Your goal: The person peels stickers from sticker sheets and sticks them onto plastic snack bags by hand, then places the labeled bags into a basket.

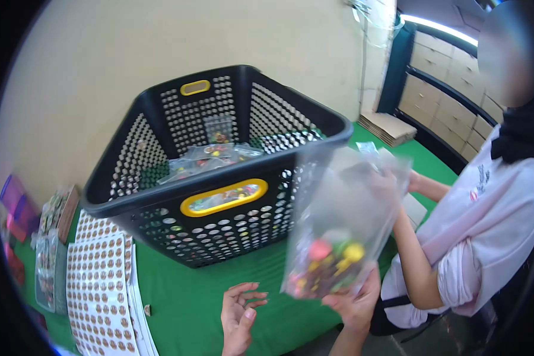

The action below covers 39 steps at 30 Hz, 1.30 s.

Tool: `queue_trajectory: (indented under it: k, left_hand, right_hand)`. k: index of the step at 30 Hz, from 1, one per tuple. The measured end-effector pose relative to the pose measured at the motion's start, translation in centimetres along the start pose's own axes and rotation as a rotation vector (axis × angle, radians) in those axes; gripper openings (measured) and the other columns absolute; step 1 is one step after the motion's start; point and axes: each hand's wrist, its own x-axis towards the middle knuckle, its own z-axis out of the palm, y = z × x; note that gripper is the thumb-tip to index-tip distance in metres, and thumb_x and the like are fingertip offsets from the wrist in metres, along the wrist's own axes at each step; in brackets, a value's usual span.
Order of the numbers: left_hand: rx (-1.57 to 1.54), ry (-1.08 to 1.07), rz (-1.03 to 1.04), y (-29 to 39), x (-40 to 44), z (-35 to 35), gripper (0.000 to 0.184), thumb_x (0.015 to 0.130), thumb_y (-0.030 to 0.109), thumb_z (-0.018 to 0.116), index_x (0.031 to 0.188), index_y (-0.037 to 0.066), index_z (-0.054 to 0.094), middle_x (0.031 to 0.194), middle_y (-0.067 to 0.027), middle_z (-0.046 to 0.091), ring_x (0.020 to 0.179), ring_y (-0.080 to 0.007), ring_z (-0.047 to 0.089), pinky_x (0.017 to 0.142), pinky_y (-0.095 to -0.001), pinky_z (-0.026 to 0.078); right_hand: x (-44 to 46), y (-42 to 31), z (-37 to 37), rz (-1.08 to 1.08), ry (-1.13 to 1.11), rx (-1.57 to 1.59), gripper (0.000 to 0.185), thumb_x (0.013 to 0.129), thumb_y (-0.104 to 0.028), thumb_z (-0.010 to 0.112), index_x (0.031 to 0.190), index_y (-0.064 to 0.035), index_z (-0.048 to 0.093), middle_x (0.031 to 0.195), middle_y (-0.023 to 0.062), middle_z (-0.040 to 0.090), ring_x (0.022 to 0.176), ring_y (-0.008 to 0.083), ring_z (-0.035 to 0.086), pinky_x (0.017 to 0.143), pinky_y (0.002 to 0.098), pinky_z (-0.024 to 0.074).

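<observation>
My right hand (362, 299) grips the lower right corner of a clear plastic bag (347, 202) and holds it up, its top slightly blurred. At the bag's bottom lie pink, yellow, green and dark brown pieces (326, 270). Left of it, my left hand (240, 314) hovers over the green cloth, palm up, with fingers apart and nothing in them. Behind both hands stands a black perforated basket (219, 231) with yellow-rimmed handles. Several similar filled bags (213, 155) are heaped inside it.
On the right a co-worker in a light top (474, 219) has hands partly behind my bag. Sheets of round stickers (101, 296) and a clear container (50, 273) lie left on the green-covered table (184, 308). Flat cardboard (388, 127) is stacked at the back.
</observation>
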Motion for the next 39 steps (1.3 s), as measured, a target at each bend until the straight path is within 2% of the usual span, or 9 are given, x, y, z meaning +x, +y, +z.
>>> queue_trajectory:
  k: [3, 5, 7, 10, 13, 18, 25, 36, 39]
  left_hand:
    - [0.055, 0.128, 0.060, 1.0, -1.2, -1.0, 0.051, 0.075, 0.031, 0.057, 0.108, -0.002, 0.037, 0.107, -0.0150, 0.043, 0.089, -0.0221, 0.051, 0.077, -0.0360, 0.044]
    - [0.023, 0.165, -0.013, 2.1, -2.6, -1.9, 0.044, 0.082, 0.026, 0.054, 0.113, -0.001, 0.039, 0.107, -0.0116, 0.047, 0.092, -0.0179, 0.049, 0.079, -0.0310, 0.041]
    - [0.035, 0.226, 0.045, 2.3, -4.1, -3.2, 0.040, 0.082, 0.023, 0.053, 0.112, -0.001, 0.040, 0.106, -0.0108, 0.047, 0.091, -0.0171, 0.049, 0.078, -0.0303, 0.041]
    - [0.022, 0.333, 0.124, 3.0, -6.1, -5.4, 0.035, 0.082, 0.017, 0.053, 0.111, 0.000, 0.041, 0.103, -0.0093, 0.049, 0.090, -0.0158, 0.050, 0.077, -0.0291, 0.042]
    - [0.077, 0.473, 0.194, 4.0, -8.1, -8.1, 0.033, 0.084, 0.017, 0.051, 0.111, 0.002, 0.042, 0.101, -0.0077, 0.049, 0.089, -0.0150, 0.050, 0.077, -0.0284, 0.041]
    - [0.236, 0.797, 0.266, 5.5, -12.9, -13.3, 0.035, 0.080, 0.019, 0.051, 0.106, -0.002, 0.040, 0.107, -0.0142, 0.044, 0.088, -0.0205, 0.052, 0.075, -0.0338, 0.044]
    - [0.195, 1.027, 0.282, 7.8, -21.8, -18.8, 0.032, 0.079, 0.011, 0.051, 0.106, -0.002, 0.041, 0.105, -0.0123, 0.046, 0.088, -0.0172, 0.051, 0.078, -0.0300, 0.042]
    - [0.353, 1.164, 0.313, 14.5, -38.5, -27.1, 0.025, 0.079, 0.004, 0.049, 0.103, -0.002, 0.044, 0.105, -0.0110, 0.044, 0.087, -0.0153, 0.051, 0.078, -0.0279, 0.041]
    - [0.482, 1.318, 0.305, 15.6, -42.7, -29.7, 0.026, 0.080, 0.016, 0.050, 0.100, -0.001, 0.046, 0.100, -0.0105, 0.049, 0.082, -0.0158, 0.053, 0.074, -0.0287, 0.044]
  right_hand:
    - [4.8, -1.6, 2.0, -0.053, -0.099, -0.017, 0.073, 0.059, -0.020, 0.078, 0.112, 0.0064, 0.037, 0.084, 0.0067, 0.053, 0.066, 0.0115, 0.056, 0.045, 0.0206, 0.0472]
    - [8.4, -1.3, 3.0, -0.026, -0.102, 0.049, 0.065, 0.066, -0.032, 0.072, 0.109, 0.0055, 0.040, 0.083, 0.0099, 0.054, 0.057, 0.0132, 0.055, 0.041, 0.0209, 0.0438]
    - [11.1, -2.5, 6.9, -0.103, -0.341, 0.086, 0.066, 0.076, -0.041, 0.058, 0.115, 0.0061, 0.034, 0.094, 0.0140, 0.054, 0.073, 0.0182, 0.057, 0.060, 0.0273, 0.0494]
    - [10.7, -2.4, 10.6, -0.167, -0.554, 0.207, 0.076, 0.079, -0.051, 0.047, 0.125, 0.0063, 0.024, 0.128, 0.0205, 0.031, 0.106, 0.0264, 0.046, 0.086, 0.0343, 0.0420]
    - [7.2, -0.2, 12.6, -0.269, -0.525, 0.141, 0.067, 0.081, -0.039, 0.047, 0.124, 0.0071, 0.025, 0.128, 0.0247, 0.029, 0.106, 0.0267, 0.046, 0.090, 0.0363, 0.0383]
    - [-0.1, 4.4, 14.6, 0.031, -0.821, 0.243, 0.047, 0.075, -0.023, 0.057, 0.106, 0.0083, 0.041, 0.103, 0.0235, 0.051, 0.094, 0.0241, 0.053, 0.083, 0.0346, 0.0413]
    - [-12.6, 8.7, 21.3, 0.424, -1.156, 0.056, 0.027, 0.075, -0.009, 0.056, 0.097, 0.0048, 0.052, 0.093, 0.0136, 0.058, 0.086, 0.0186, 0.055, 0.081, 0.0300, 0.0415]
    - [-33.9, 20.9, 35.4, 0.120, -1.283, -0.354, 0.012, 0.069, -0.005, 0.062, 0.079, 0.0011, 0.060, 0.075, 0.0118, 0.057, 0.066, 0.0191, 0.058, 0.060, 0.0276, 0.0468]
    - [-36.7, 24.0, 37.9, 0.058, -1.335, -0.478, 0.015, 0.066, -0.008, 0.064, 0.079, 0.0008, 0.062, 0.076, 0.0141, 0.056, 0.065, 0.0214, 0.058, 0.061, 0.0296, 0.0469]
